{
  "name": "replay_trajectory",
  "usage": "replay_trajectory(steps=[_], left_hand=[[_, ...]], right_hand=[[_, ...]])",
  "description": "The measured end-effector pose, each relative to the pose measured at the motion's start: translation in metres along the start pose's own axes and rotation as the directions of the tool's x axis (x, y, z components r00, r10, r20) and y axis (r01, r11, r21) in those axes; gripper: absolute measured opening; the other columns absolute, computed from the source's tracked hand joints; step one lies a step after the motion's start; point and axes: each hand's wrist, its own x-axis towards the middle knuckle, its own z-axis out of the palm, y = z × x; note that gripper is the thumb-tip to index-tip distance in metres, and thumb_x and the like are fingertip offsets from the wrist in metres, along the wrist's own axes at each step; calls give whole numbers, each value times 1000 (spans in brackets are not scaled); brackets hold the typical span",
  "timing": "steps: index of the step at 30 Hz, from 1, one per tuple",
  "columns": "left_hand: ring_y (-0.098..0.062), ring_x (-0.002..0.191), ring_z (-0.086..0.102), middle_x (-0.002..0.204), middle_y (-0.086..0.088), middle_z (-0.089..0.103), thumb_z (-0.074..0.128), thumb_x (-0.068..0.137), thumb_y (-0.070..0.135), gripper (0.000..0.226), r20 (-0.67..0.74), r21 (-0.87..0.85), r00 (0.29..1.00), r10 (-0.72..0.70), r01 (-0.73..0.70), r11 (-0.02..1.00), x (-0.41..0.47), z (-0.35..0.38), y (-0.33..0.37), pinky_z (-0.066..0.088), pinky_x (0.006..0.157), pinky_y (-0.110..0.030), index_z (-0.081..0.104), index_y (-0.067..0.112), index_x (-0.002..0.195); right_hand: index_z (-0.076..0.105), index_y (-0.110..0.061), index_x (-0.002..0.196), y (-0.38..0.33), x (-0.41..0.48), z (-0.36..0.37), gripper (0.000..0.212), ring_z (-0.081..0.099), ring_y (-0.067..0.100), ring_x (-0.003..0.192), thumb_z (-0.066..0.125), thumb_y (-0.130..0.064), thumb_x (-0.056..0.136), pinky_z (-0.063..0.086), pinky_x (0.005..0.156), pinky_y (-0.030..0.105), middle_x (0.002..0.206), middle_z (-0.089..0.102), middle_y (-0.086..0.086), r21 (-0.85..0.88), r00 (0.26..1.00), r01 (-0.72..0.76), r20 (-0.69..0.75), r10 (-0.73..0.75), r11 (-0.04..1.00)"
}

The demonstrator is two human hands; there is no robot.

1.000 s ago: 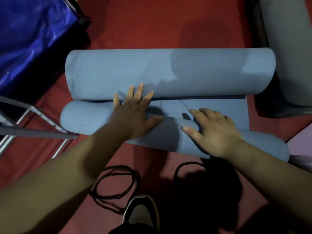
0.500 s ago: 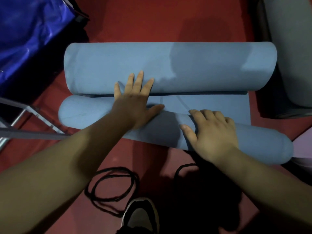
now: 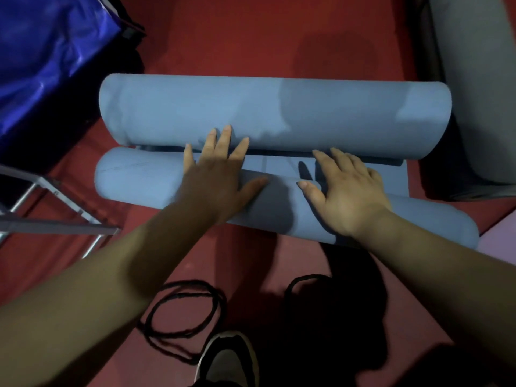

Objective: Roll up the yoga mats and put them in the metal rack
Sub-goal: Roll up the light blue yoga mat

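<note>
A light blue yoga mat lies on the red floor, curled from both ends. Its near roll (image 3: 139, 177) runs slanted from left to lower right; its far curl (image 3: 279, 113) is wider and lies straight across. A short flat strip (image 3: 391, 177) joins them on the right. My left hand (image 3: 220, 177) presses flat on the near roll, fingertips touching the far curl. My right hand (image 3: 349, 191) rests flat on the near roll with fingers spread over the strip. A metal rack (image 3: 55, 208), only its grey frame showing, stands at the left edge.
A shiny blue bag (image 3: 42, 51) sits at the back left. A grey padded object (image 3: 480, 79) fills the right side. Black cord loops (image 3: 184, 317) lie on the floor near my shoe (image 3: 229, 361). A pale purple surface (image 3: 499, 238) shows at the right edge.
The near roll has moved forward toward the far curl, narrowing the flat strip. My right fingers have straightened from a curled press to a flat one.
</note>
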Motion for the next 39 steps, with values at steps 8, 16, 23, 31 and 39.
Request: replay_trajectory(steps=[8, 16, 23, 31, 39], left_hand=[[-31, 154, 15, 168, -7, 15, 14, 86, 84, 86, -12, 13, 1000, 13, -13, 1000, 2, 3, 4, 19, 117, -65, 26, 35, 156], [-29, 156, 8, 169, -7, 12, 6, 81, 90, 95, 46, -1, 999, 8, -8, 1000, 29, 4, 1, 16, 117, -69, 15, 36, 159], [-25, 156, 3, 170, -5, 3, 15, 80, 90, 93, 92, -65, 996, -9, 15, 998, 44, 2, 0, 11, 119, -68, 14, 39, 158], [-29, 155, 13, 169, -10, 14, 18, 80, 91, 97, -39, -27, 997, 64, -65, 998, 31, -1, 2, 16, 116, -70, 28, 33, 157], [-28, 155, 12, 169, -6, 13, 33, 66, 98, 109, 23, -2, 983, 183, -183, 983, 22, -8, 3, 12, 116, -72, 31, 33, 154]], right_hand=[[2, -38, 161, 4, 14, -5, 82, 2, 27, 157, 19, -79, 92, 14, 124, 55, 171, -8, -2, 14, 999, 17, 32, -17, 1000], [9, -36, 161, 5, 16, -13, 78, 5, 28, 157, 18, -77, 95, 14, 124, 56, 171, -5, 1, 2, 1000, 23, 5, -23, 1000], [13, -36, 160, 5, 12, -10, 81, 9, 26, 156, 11, -80, 91, 16, 123, 54, 171, 2, 1, -47, 1000, -12, 24, 13, 999], [8, -37, 161, 11, 36, -15, 84, 2, 27, 157, 15, -82, 90, 14, 123, 57, 171, -2, 1, -10, 999, -25, 38, 25, 1000], [8, -37, 161, 13, 42, -17, 85, 3, 28, 157, 17, -83, 90, 15, 123, 58, 171, -5, 1, 1, 999, -21, 30, 21, 1000]])
